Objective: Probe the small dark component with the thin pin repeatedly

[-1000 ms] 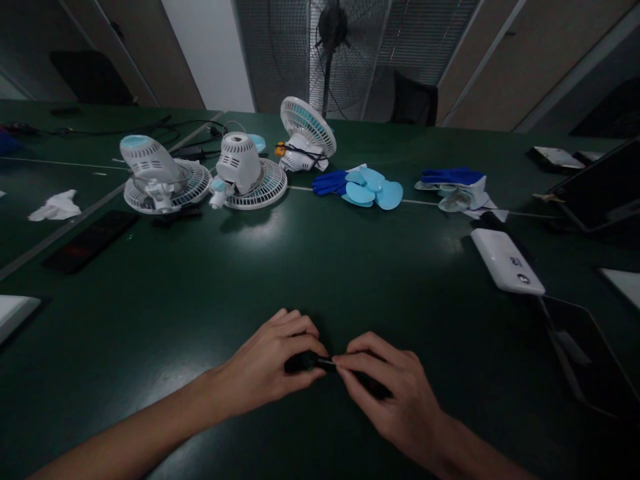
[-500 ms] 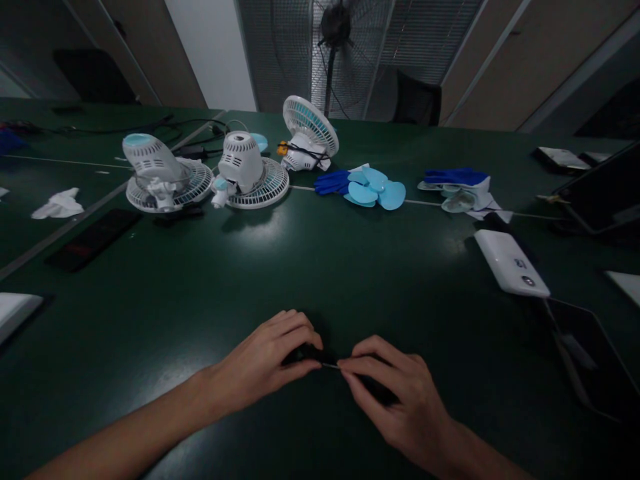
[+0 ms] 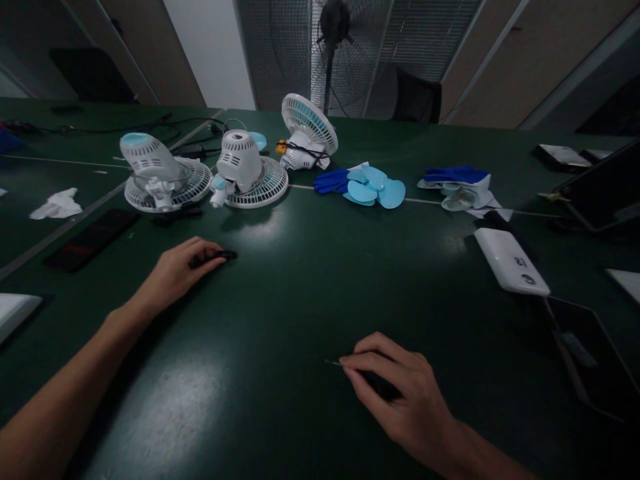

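Observation:
My left hand [image 3: 183, 270] is closed around a small dark object [image 3: 229, 255], whose black end sticks out past the fingertips just above the green tabletop. Most of that object is hidden by the fingers. Low in the view, my right hand [image 3: 400, 393] pinches a thin metal rod [image 3: 332, 363] between thumb and fingertips. Its short bare tip points left; the remainder is covered by the hand. Beyond my left hand sit two white fan bodies, one [image 3: 240, 160] on a round grille and another [image 3: 153, 163] to its left.
A third small fan [image 3: 310, 130] leans farther back. A light-blue fan blade [image 3: 375, 187] lies beside a blue glove [image 3: 331, 181], with more gloves [image 3: 457, 180] to the right. A white power bank-like box [image 3: 511, 261] and a dark tablet-like slab [image 3: 590, 353] are at right.
My left hand has moved away from my right, up and to the left, carrying the dark object off the metal rod. The right hand has stayed nearly still with the rod.

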Motion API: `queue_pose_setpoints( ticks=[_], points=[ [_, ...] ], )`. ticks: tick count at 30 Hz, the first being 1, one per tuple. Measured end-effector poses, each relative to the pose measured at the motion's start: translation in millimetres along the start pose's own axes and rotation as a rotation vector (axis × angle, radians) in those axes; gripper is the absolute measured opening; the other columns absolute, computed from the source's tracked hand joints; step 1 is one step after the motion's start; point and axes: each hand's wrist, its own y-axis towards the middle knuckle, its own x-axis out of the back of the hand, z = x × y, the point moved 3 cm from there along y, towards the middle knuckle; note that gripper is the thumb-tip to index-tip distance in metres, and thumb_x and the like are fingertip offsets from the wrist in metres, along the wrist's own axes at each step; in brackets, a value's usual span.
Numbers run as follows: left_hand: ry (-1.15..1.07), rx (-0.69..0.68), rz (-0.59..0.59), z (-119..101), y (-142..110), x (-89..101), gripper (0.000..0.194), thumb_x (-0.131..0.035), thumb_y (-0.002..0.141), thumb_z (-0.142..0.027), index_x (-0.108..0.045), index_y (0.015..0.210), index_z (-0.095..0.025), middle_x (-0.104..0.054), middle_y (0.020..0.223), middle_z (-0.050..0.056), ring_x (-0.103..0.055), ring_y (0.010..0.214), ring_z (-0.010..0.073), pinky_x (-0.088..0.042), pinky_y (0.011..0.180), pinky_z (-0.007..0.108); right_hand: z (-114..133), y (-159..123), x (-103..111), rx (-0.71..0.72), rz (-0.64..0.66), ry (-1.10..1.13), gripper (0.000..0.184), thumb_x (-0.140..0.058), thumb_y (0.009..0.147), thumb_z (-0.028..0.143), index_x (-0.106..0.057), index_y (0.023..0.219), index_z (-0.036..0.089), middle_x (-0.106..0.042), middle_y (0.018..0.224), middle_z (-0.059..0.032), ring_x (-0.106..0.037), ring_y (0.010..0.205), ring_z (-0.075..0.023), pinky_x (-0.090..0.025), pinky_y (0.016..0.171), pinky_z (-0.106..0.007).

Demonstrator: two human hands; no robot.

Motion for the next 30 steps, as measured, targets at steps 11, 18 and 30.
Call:
queue_pose_setpoints(
  ticks=[11, 18, 30],
  points=[
    [0.126, 0.330, -0.108, 98, -18, 50.6, 0.065, -0.059, 0.086, -0.069, -0.067, 0.126, -0.018, -0.069, 0.108, 0.007, -0.065, 0.089, 0.0212, -0.050, 0.075, 0.027, 0, 0, 0, 0.006, 0.006, 0.004, 0.018, -0.064, 0.097, 0.014, -0.075, 0.106, 0.024, -0.070, 0.094, -0.0022, -0.070, 0.073, -0.0122, -0.049, 0.059, -0.024],
    [0.139, 0.548, 0.012, 107, -23, 66.2, 0.071, -0.069, 0.070, -0.077, -0.075, 0.112, -0.021, -0.077, 0.112, 0.005, -0.070, 0.096, 0.0263, -0.052, 0.079, 0.030, 0, 0, 1, 0.005, 0.008, -0.021, 0.017, -0.062, 0.099, 0.018, -0.076, 0.105, 0.024, -0.070, 0.093, -0.0024, -0.069, 0.071, -0.0123, -0.050, 0.059, -0.024],
    [0.188, 0.652, 0.047, 120, -31, 71.8, 0.043, -0.071, 0.080, -0.059, -0.078, 0.101, -0.021, -0.078, 0.095, -0.001, -0.070, 0.083, 0.0231, -0.050, 0.067, 0.027, 2, 1, 1, 0.003, 0.005, 0.002, 0.018, -0.063, 0.097, 0.014, -0.075, 0.106, 0.024, -0.070, 0.093, -0.0028, -0.070, 0.073, -0.0132, -0.051, 0.060, -0.025]
  ],
)
